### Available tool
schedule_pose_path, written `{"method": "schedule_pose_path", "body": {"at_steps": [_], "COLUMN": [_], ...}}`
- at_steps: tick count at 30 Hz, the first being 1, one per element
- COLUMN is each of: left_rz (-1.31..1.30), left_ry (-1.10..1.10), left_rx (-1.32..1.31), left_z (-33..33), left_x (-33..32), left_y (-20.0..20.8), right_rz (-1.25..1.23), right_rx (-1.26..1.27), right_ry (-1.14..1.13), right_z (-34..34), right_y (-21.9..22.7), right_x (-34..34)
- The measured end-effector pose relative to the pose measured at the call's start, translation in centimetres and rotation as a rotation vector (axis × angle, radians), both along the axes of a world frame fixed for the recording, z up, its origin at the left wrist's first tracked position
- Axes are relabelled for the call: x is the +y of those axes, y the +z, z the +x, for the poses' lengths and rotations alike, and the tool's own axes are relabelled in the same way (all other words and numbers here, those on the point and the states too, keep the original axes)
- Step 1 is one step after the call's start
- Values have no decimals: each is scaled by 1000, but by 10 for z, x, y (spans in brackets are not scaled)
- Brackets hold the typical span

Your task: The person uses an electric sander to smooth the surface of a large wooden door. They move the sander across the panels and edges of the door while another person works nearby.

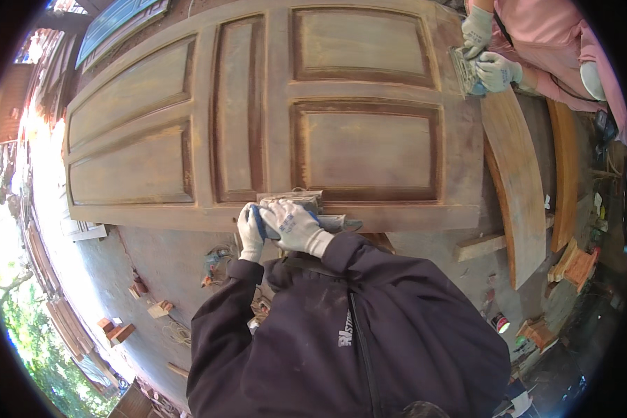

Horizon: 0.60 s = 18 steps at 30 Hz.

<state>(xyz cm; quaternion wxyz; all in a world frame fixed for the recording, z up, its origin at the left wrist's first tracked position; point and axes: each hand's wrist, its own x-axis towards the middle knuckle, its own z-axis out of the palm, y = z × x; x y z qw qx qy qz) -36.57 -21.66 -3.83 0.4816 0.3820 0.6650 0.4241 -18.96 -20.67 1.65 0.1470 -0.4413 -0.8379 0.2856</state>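
At the far right a co-worker in a pink top (536,35) leans in, both gloved hands (486,50) pressed to a small sanding block (462,70). Beside them a long curved plank (519,188) reaches toward the floor, with a second curved strip (566,174) just to its right. Wood offcuts (115,330) lie scattered on the concrete floor (167,258), near a power tool (214,263) and a small can (500,323).

Door (272,111) panels ahead and left lie open for passage. Far right corner blocked: co-worker's gloved hands (486,52) on a sanding block (462,70), with curved planks (519,181) just beside the door's right edge.
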Motion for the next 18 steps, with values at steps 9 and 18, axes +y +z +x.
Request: {"method": "schedule_pose_path", "body": {"at_steps": [9,18], "left_rz": [13,-94], "left_ry": [-197,-594], "left_rx": [155,345], "left_z": [234,300], "left_x": [35,98], "left_y": [26,54], "right_rz": [36,-6], "right_rx": [-76,-199], "right_ry": [-229,-360], "right_z": [211,257], "right_y": [3,24], "right_x": [-9,31]}}
